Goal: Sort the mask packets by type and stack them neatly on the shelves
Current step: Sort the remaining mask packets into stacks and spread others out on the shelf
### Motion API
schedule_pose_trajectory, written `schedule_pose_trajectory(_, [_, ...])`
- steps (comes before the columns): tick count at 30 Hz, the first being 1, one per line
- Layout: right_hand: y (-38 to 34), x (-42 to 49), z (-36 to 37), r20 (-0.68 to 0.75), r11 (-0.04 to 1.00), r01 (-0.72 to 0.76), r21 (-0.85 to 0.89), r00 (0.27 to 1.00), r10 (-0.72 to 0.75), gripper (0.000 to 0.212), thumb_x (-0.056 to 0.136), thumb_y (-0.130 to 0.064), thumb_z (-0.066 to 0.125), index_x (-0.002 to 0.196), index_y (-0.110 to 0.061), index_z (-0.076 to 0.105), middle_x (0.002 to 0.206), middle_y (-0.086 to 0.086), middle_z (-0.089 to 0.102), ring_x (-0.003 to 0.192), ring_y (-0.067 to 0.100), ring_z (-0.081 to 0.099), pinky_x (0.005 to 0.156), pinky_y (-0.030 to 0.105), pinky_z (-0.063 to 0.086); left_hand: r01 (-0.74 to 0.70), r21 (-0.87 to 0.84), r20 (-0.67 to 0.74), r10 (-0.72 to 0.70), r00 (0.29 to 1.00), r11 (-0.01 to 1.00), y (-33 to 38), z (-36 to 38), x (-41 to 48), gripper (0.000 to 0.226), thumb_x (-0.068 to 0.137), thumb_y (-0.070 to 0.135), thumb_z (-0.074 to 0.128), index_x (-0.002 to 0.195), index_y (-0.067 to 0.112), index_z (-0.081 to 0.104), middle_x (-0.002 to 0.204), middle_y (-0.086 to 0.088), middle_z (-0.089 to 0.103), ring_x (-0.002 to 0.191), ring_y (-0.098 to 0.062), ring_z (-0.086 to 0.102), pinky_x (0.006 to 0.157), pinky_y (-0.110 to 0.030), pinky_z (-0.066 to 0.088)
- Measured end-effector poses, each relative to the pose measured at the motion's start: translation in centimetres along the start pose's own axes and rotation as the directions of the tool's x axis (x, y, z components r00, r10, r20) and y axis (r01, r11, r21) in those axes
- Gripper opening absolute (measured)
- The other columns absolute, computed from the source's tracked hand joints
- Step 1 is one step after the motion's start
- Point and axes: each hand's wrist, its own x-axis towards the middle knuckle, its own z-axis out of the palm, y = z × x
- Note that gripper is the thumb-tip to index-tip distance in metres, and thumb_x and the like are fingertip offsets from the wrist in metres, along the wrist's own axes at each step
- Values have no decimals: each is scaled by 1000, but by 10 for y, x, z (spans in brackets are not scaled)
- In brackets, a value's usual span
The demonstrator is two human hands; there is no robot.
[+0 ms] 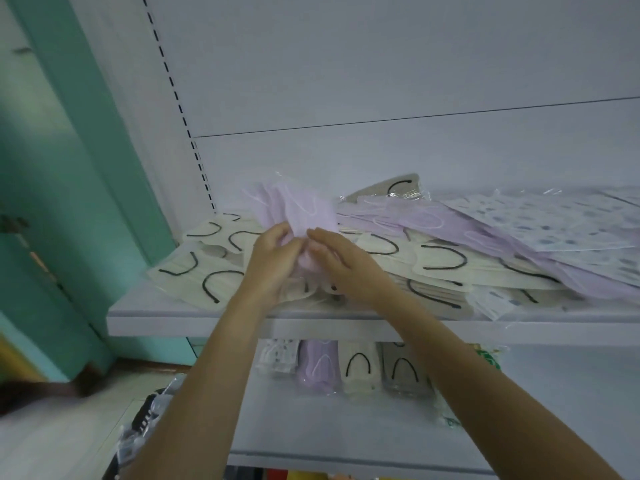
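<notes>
My left hand [273, 263] and my right hand [341, 259] both grip a bunch of lilac mask packets [299, 211], lifted upright over the upper shelf [145, 318]. Under my hands lie cream mask packets with black ear loops [194, 271], spread flat. More lilac packets [450, 225] fan out to the right, with white patterned packets [554, 220] on top of them. A grey-beige packet [398, 188] pokes up at the back.
On the lower shelf [554, 410] stand upright rows of patterned [278, 358], lilac [318, 365], cream [358, 368] and grey [403, 370] packets. A green-printed packet [488, 358] sits to their right. A teal wall [69, 202] and floor are at the left.
</notes>
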Motion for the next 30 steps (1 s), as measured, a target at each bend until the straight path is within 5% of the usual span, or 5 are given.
schedule_pose_trajectory(4, [23,11,-57,-137,942,-207,-266,975,176,41,100,-23,39,140,-14,40,145,7,41,132,22,38,106,26,25,-69,-4,3,69,998,998,-5,-5,0,41,85,-8,49,118,16,57,113,0,64,105,-18,62,90,-34,50])
schedule_pose_trajectory(10, [72,5,-114,-198,429,-590,-684,716,669,51,96,-32,41,140,-6,37,145,20,37,133,37,34,111,45,27,-152,-13,38,152,988,988,-6,24,-6,61,87,-9,45,136,27,42,137,15,39,133,-3,32,106,-19,29])
schedule_pose_trajectory(15, [70,-7,-106,-72,687,-447,-572,863,501,54,95,-32,48,143,-11,34,148,10,37,135,28,34,110,36,25,-78,101,-48,83,995,992,-14,48,-8,49,89,-5,43,133,16,50,140,0,45,118,-12,50,80,-9,39])
schedule_pose_trajectory(20, [84,-15,-106,-100,635,-452,-626,854,510,49,87,-44,53,130,-20,50,139,8,46,130,32,37,105,41,33,-63,76,-113,72,991,995,-13,51,-12,49,89,-6,41,133,15,50,139,0,44,91,0,50,56,6,34])
schedule_pose_trajectory(30, [12,-20,-74,-414,967,-251,-38,885,213,47,94,-38,46,49,-28,38,60,-8,41,68,15,42,67,27,31,-65,-101,-110,53,992,993,5,48,-33,27,94,25,55,121,23,58,121,10,57,115,-8,50,97,-21,40])
